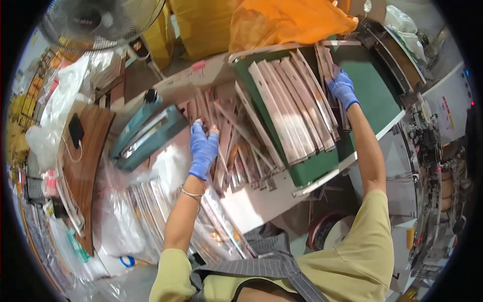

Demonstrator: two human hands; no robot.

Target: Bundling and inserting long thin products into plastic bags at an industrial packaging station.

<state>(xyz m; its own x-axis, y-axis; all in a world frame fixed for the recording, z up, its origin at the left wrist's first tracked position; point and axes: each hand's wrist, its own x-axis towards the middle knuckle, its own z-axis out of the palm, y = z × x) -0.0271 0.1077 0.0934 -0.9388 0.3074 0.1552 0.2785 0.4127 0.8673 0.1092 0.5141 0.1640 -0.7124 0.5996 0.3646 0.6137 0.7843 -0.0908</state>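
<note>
Clearly, right grip (343,89) snug around slim packets (323,60), contents hidden; left grip (204,150) half-curled, hold unclear.

No text, number or sign is legible. The fan hub (87,21) carries a short line of lettering, too small and blurred to resolve. The white panel (436,117) at the right bears a vertical red marking on its face, likewise unreadable at this resolution.
</note>
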